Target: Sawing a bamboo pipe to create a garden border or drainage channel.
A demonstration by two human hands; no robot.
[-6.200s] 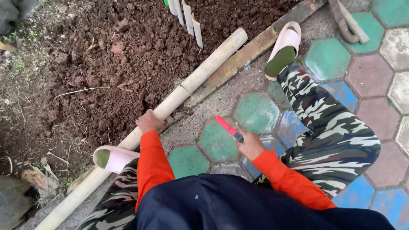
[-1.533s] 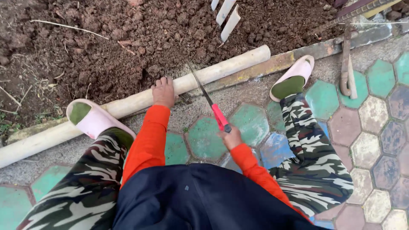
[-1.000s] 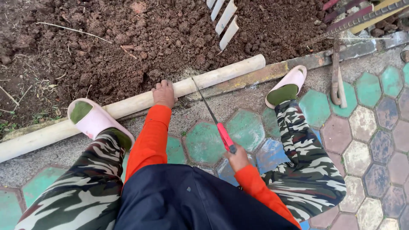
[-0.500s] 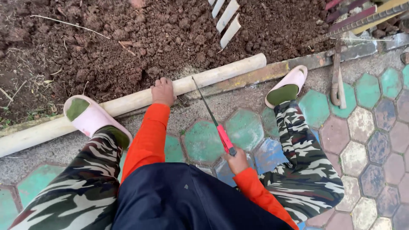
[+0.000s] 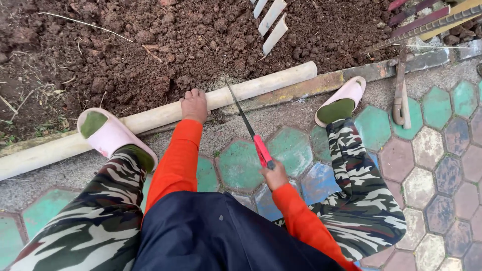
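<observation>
Head view: left hand (image 5: 194,104) presses flat on long pale bamboo pole (image 5: 165,114) at frame centre to steady it, right hand (image 5: 273,174) clenches red-handled handsaw (image 5: 249,128), blade crossing the pole.

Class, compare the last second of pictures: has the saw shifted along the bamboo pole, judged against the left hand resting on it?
No. The saw meets the pole just right of the left hand, the same spot as before; only its stroke depth differs slightly.
</observation>
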